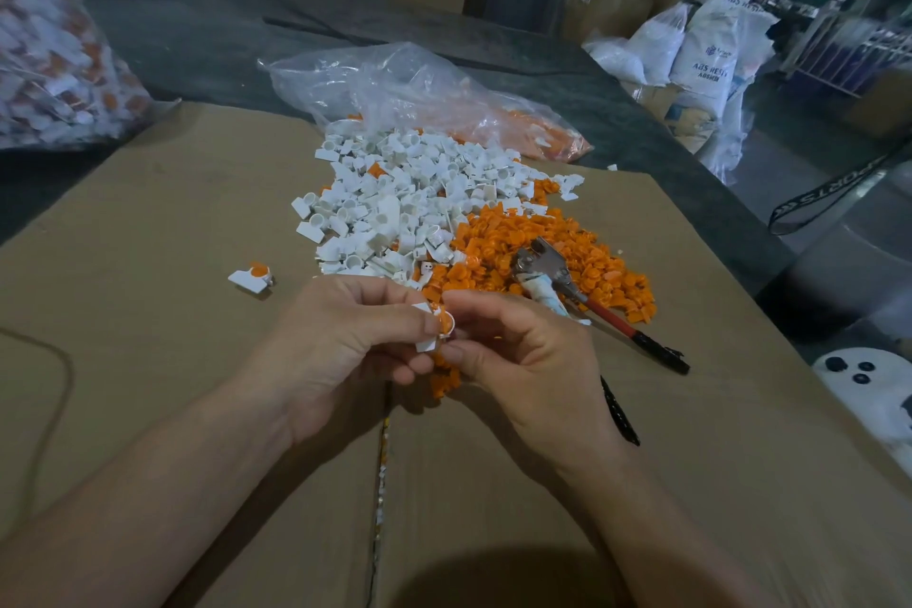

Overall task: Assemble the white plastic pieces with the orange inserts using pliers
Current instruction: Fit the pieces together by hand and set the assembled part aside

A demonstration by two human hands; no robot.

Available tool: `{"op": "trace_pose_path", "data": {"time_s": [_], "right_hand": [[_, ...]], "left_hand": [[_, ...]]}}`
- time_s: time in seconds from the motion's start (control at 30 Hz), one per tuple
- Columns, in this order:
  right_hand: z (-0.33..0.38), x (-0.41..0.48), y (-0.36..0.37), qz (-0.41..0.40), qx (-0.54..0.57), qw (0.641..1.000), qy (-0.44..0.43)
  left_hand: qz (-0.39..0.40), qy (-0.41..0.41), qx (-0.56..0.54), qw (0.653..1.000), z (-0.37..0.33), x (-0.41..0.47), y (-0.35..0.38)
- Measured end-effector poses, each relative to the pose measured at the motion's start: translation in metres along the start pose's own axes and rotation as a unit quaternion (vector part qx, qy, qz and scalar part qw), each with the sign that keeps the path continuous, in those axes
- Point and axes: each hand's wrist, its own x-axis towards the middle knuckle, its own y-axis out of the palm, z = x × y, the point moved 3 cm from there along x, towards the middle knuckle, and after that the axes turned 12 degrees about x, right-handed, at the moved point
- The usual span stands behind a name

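Note:
My left hand (345, 336) pinches a white plastic piece (427, 342) with an orange insert (445, 323) seated in it. My right hand (518, 351) meets it from the right, thumb and fingertips on the same piece. Just beyond the hands lies a heap of white pieces (404, 207) and, to its right, a heap of orange inserts (533, 257). The pliers (582, 296) lie on the orange heap, metal jaws up-left, red and black handles pointing down-right. One assembled piece (251, 277) sits alone on the cardboard to the left.
A flattened cardboard sheet (148, 262) covers the table. A clear plastic bag (419, 89) with orange parts lies behind the heaps. A full bag of assembled parts (54, 49) stands at far left. White sacks (710, 49) and boxes stand at the back right.

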Motion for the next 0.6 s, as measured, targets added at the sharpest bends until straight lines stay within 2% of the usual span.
{"op": "trace_pose_path", "data": {"time_s": [0.2,0.33,0.6], "right_hand": [[0.0017,0.0001,-0.0022,-0.002,-0.026,0.999,-0.020],[0.0047,-0.0004,-0.0020,0.008,-0.086,0.995,-0.055],[0.0059,-0.0002,-0.0022,0.016,-0.109,0.992,-0.063]], "left_hand": [[-0.002,0.001,0.005,1.000,0.0001,-0.0005,0.0004],[0.006,-0.005,0.027,1.000,0.0000,-0.0005,0.0000],[0.006,0.003,0.041,0.999,-0.0008,-0.0013,0.0000]]}}
